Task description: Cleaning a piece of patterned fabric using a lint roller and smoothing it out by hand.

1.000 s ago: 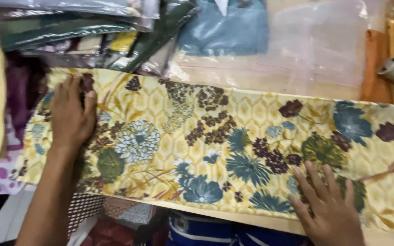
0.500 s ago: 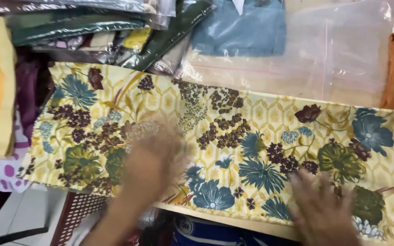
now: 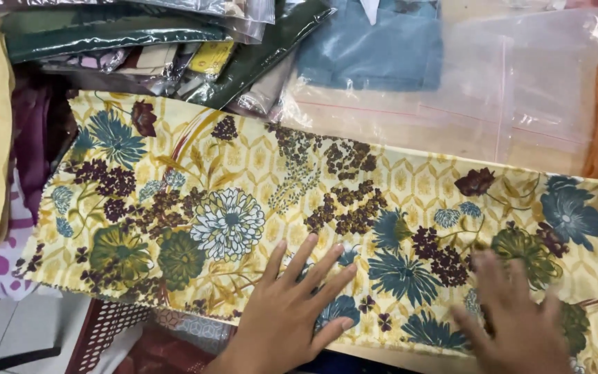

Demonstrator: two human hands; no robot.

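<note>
Head camera view: left hand (image 3: 292, 312) lies flat, fingers spread, gripping nothing, pressed on the folded floral fabric (image 3: 243, 208). Right hand (image 3: 520, 318), blurred, rests open on it too. Yellow cloth with teal, green and maroon flowers stretches across the table, below clear plastic bags (image 3: 493, 90) and a blue garment (image 3: 375, 48).

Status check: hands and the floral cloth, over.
Left hand flat on floral cloth, fingers spread. Right hand flat too, blurred. Clear plastic bags beside the far edge.
</note>
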